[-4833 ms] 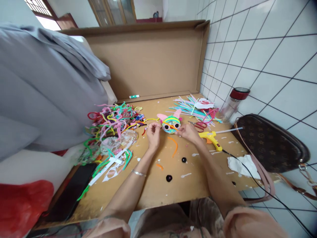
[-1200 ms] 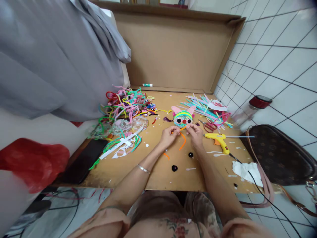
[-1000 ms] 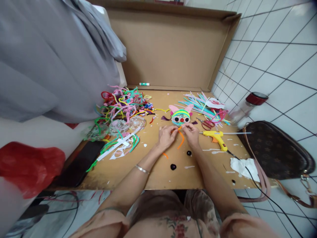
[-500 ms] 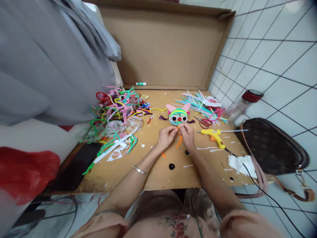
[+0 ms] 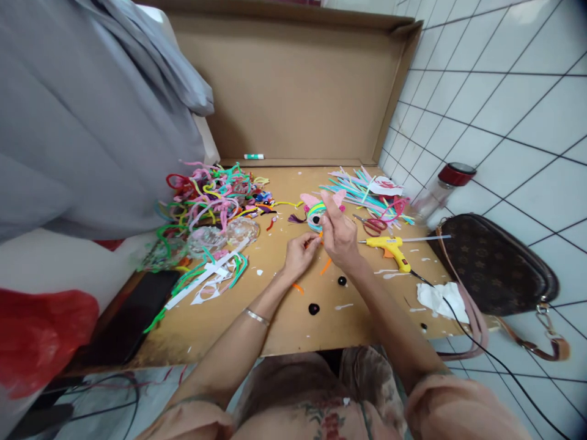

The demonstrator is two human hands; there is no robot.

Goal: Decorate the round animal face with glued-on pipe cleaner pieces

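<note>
The table (image 5: 279, 327) carries the decorated face (image 5: 313, 220) toward its far edge, roughly midway between the side edges; it should be light, with parts that could come loose, so best held by the rim. It lies just beyond the left hand (image 5: 300, 254) and partly behind the right hand (image 5: 339, 237), whose grip cannot be told. The left pinches an orange strip (image 5: 321, 234), likely soft and bendy, best taken by an end.

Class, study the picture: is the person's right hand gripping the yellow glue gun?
No, the yellow glue gun lies on the table to the right of the right hand.
</note>
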